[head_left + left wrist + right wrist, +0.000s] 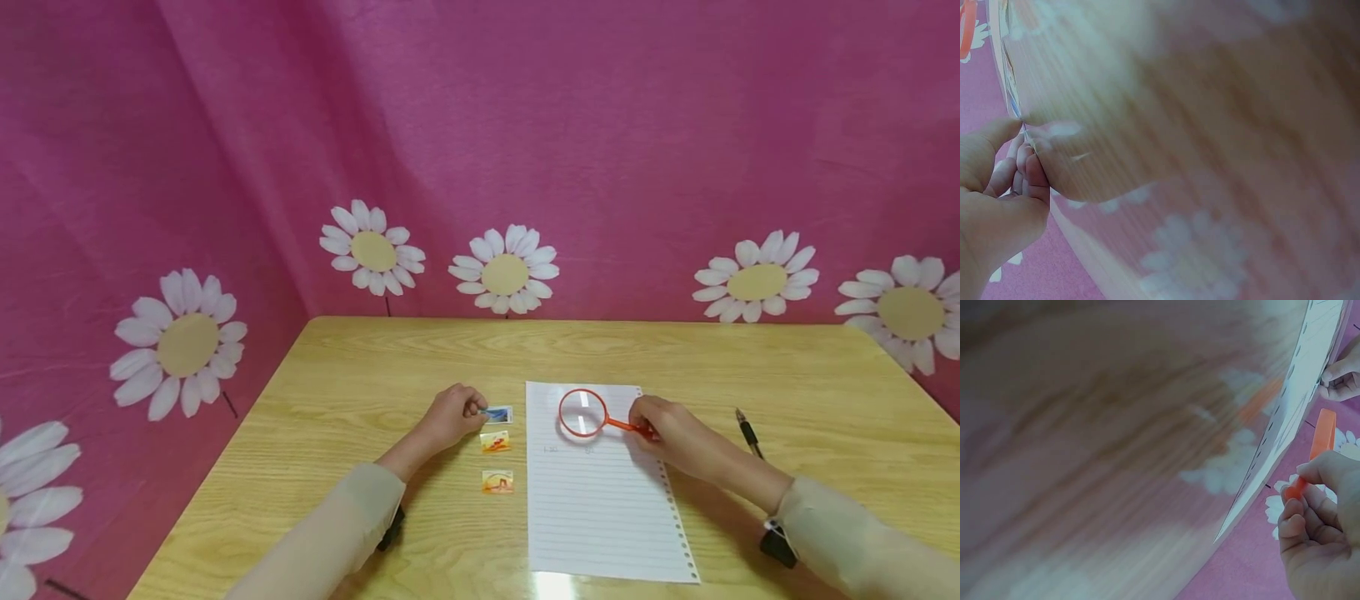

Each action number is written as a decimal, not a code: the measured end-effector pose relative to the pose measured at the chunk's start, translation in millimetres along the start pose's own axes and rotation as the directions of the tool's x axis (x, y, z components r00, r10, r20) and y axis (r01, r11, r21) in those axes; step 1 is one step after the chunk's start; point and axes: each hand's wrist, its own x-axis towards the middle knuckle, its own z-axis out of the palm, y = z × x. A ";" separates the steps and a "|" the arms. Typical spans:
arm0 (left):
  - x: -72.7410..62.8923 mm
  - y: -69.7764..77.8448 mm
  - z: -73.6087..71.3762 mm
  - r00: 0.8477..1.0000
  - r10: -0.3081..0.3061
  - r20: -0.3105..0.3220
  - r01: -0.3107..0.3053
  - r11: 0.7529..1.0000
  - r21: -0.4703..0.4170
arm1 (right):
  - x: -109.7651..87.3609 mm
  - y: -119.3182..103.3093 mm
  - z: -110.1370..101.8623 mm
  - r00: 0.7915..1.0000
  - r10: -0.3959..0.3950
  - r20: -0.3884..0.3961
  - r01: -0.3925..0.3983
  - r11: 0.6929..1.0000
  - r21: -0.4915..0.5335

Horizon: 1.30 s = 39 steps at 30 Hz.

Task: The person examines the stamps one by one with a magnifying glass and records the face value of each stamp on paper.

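My right hand point(678, 440) grips the handle of an orange magnifying glass point(620, 425), and its round lens is over the upper part of a lined sheet of paper point(600, 517). In the right wrist view, the thumb and fingers curl round the orange handle point(1324, 434). Left of the paper, my left hand point(452, 418) pinches the left end of a small blue stamp point(499, 414) at the table surface. Nearer to me, a yellow stamp point(495, 442) and an orange-yellow stamp point(497, 482) lie in a column below it.
A black pen point(748, 433) lies right of the paper, partly behind the right forearm. Faint handwriting shows on the sheet, which has punched holes along its right edge. The wooden table point(390, 358) meets a pink cloth point(600, 150) printed with daisies at its back.
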 end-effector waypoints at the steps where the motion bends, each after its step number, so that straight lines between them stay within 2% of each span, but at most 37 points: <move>1: 0.0 0.0 0.1 1.000 0.001 -0.001 -0.001 1.000 0.001 | -0.7 0.5 -1.0 1.000 0.006 0.005 -0.006 1.000 -0.002; 10: 0.0 -0.1 0.5 1.000 -0.008 0.003 0.008 1.000 0.005 | -10.4 6.8 -9.5 1.000 0.025 0.009 -0.025 0.999 -0.022; 18: 0.0 1.3 0.5 1.000 -0.014 -0.010 0.014 1.000 0.010 | -19.0 13.3 -12.6 1.000 0.008 0.000 -0.008 0.999 -0.050; 30: -0.3 2.3 1.2 1.000 -0.023 -0.015 0.023 1.000 0.013 | -33.2 20.6 -22.9 0.999 -0.012 -0.049 0.008 0.996 -0.083; 39: -1.8 4.9 1.7 0.999 -0.037 -0.021 0.037 0.999 0.008 | -45.0 24.9 -30.5 0.998 0.050 -0.025 -0.053 0.993 -0.102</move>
